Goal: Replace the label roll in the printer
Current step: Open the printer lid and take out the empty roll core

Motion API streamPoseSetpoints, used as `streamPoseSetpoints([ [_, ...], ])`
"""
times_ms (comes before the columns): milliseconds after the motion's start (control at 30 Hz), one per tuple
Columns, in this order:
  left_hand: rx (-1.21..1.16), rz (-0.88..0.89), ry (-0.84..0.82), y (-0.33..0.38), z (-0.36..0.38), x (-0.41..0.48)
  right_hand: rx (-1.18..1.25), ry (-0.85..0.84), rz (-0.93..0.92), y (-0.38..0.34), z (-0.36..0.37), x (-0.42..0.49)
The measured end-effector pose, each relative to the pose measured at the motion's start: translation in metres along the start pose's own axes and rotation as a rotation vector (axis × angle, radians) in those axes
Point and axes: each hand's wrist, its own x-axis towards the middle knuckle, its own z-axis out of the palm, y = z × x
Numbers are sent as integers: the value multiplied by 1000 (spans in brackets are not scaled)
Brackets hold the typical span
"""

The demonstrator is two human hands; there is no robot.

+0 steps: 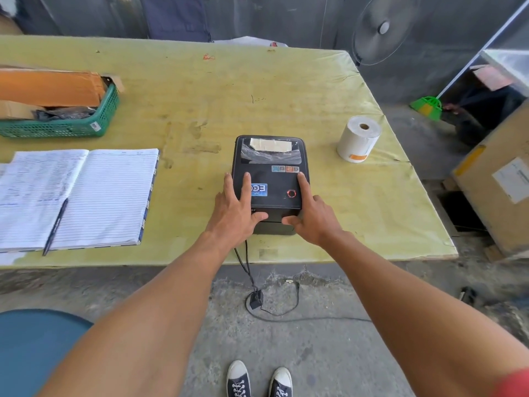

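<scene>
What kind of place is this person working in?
Probably a small warehouse or shipping area: a label printer and spare label roll on a worn table, an open ledger, cardboard boxes, bare concrete floor.

A: Printer (269,179): near front edge covered by both thumbs; sticker print too small to read.

B: Notebook (77,196)?

A: Left page cut by frame edge, handwriting illegible. Green basket (71,124) also cut off at left; its lower contents hidden under cardboard.
</scene>
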Motion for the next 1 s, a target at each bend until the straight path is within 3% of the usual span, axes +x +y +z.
streamPoseSetpoints([
  [200, -102, 21, -39, -4, -13, 4, 1, -28, 40, -2, -10, 5],
  [400, -196, 60, 26, -12, -50, 25, 51, -33, 70, -16, -56, 16],
  [633, -367, 66, 167, -6, -83, 71, 264, 118, 102, -32, -92, 38],
  [800, -610, -147, 287, 5, -99, 99, 296, 201, 132, -47, -118, 70],
  [1000, -667, -274, 316, 8, -113, 147, 300, 165, 172, -54, -146, 119],
])
